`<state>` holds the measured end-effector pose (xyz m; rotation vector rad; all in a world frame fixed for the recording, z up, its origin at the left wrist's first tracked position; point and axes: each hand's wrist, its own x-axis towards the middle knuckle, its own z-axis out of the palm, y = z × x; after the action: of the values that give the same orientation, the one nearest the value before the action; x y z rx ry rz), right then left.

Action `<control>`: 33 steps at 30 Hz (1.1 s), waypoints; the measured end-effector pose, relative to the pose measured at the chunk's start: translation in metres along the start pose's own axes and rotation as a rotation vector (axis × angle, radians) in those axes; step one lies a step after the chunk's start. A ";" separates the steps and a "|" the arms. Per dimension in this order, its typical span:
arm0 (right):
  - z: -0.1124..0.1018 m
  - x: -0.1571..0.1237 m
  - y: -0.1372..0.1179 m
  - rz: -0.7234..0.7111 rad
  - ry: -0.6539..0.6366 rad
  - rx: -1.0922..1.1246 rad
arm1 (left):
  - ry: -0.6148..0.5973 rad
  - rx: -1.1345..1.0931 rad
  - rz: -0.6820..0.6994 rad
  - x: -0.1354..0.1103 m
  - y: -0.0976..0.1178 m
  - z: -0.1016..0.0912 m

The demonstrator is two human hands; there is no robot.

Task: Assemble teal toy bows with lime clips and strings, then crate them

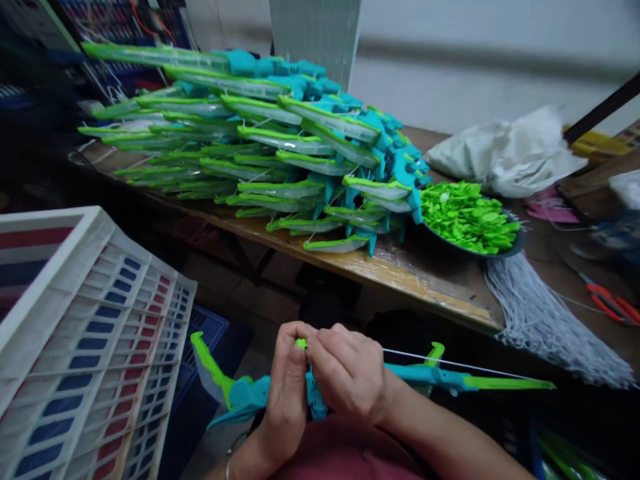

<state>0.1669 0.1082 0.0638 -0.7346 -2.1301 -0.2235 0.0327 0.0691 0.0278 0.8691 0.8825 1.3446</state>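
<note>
A teal and lime-green toy bow (420, 375) lies across my lap, its green limbs pointing out to both sides. Over its middle, my left hand (287, 390) is closed, thumb and finger around a small green plastic piece (301, 343). My right hand (347, 373) presses its closed fingers against the same piece from the right. A thin white string (450, 363) runs straight from the right limb tip into my right hand, where its end is hidden. Most of the green piece is covered by my fingers.
Many similar toy bows (300, 143) are piled on a wooden table (430, 287). To their right stand a dark bowl of green plastic pieces (470, 220), a bundle of white strings (550, 320), red-handled scissors (613, 303) and a white bag (505, 153). A white crate (100, 333) is at left.
</note>
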 end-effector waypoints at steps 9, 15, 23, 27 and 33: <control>-0.028 0.033 0.012 0.323 0.252 0.216 | -0.111 0.283 0.332 0.044 0.008 0.004; -0.022 0.032 0.024 0.423 0.213 0.239 | -0.281 0.199 0.228 0.054 0.016 0.002; -0.016 0.016 0.017 0.226 0.044 0.162 | -0.180 0.085 0.146 0.056 0.009 0.001; -0.013 0.010 0.019 0.387 -0.015 0.383 | -0.220 0.104 0.156 0.057 0.011 0.001; -0.012 0.013 0.022 0.548 -0.031 0.547 | -0.262 0.117 0.107 0.060 0.015 -0.005</control>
<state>0.1816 0.1272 0.0796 -0.9446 -1.8045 0.6392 0.0236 0.1293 0.0379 1.1682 0.7234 1.2444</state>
